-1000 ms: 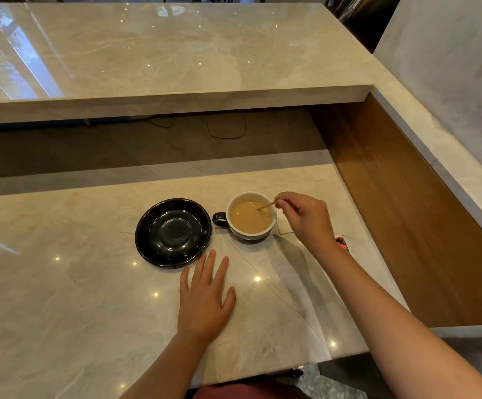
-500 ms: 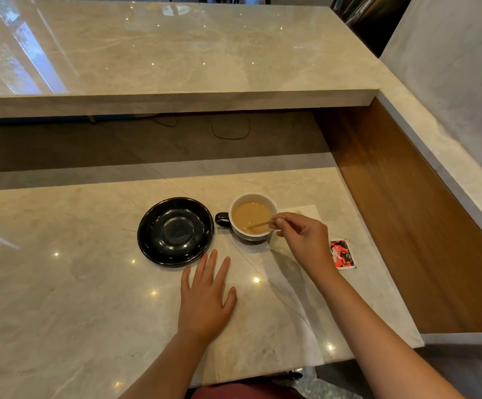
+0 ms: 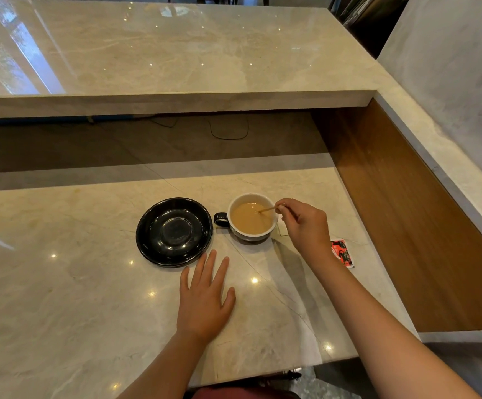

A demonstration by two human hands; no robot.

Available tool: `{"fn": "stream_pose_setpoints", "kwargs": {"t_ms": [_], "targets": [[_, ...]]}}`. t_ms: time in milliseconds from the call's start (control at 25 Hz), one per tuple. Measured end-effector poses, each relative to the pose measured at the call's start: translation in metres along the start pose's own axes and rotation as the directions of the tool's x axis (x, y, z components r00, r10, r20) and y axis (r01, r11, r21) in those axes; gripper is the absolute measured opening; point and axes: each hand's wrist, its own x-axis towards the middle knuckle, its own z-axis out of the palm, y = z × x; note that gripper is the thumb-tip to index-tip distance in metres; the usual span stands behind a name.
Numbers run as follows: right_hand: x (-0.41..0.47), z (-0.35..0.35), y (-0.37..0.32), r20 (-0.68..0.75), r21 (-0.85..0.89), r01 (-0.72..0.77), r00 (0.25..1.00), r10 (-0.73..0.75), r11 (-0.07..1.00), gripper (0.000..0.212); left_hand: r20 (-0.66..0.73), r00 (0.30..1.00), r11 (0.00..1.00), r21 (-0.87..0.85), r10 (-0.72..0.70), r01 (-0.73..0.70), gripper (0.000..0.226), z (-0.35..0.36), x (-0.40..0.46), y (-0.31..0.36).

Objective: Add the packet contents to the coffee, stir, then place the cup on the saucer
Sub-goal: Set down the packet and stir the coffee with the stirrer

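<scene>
1. The right hand (image 3: 306,226) pinches a thin wooden stirrer (image 3: 267,209), its tip dipped in the coffee.
2. The cup (image 3: 252,217) stands on the desk (image 3: 61,283), just right of the empty black saucer (image 3: 174,231).
3. The left hand (image 3: 205,298) lies flat, fingers spread, holding nothing.
4. A red packet (image 3: 342,252) lies behind the right wrist.

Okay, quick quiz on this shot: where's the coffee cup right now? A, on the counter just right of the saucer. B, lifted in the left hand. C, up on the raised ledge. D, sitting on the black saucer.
A: the cup stands on the counter beside the empty black saucer, while the right hand holds a stirrer in the coffee and the left hand lies flat.
</scene>
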Motion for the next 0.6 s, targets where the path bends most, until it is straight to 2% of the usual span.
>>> {"fn": "stream_pose_setpoints", "kwargs": {"t_ms": [120, 240, 360, 480, 600], "targets": [[0.002, -0.008, -0.001, 0.072, -0.089, 0.072, 0.995, -0.066, 0.993, 0.011, 0.009, 1.0, 1.0, 0.009, -0.004, 0.004, 0.059, 0.0, 0.0, 0.0], [0.003, -0.013, -0.008, 0.131, -0.094, 0.038, 0.991, -0.026, 0.995, 0.011, 0.014, 1.0, 1.0, 0.012, -0.007, 0.007, 0.06, 0.001, 0.0, 0.0], [0.0, -0.015, -0.01, 0.164, 0.014, -0.132, 0.978, 0.128, 0.991, 0.012, 0.014, 1.0, 1.0, 0.009, -0.008, 0.008, 0.06, 0.001, 0.0, 0.0], [-0.011, -0.009, -0.01, 0.19, 0.197, -0.311, 0.942, 0.275, 0.93, 0.012, 0.014, 1.0, 1.0, 0.014, -0.012, 0.012, 0.06, 0.001, 0.0, 0.0], [-0.021, 0.005, -0.015, 0.154, 0.294, -0.345, 0.938, 0.312, 0.892, 0.014, 0.016, 1.0, 1.0, 0.015, -0.017, 0.017, 0.06, 0.001, 0.0, 0.0]]}}
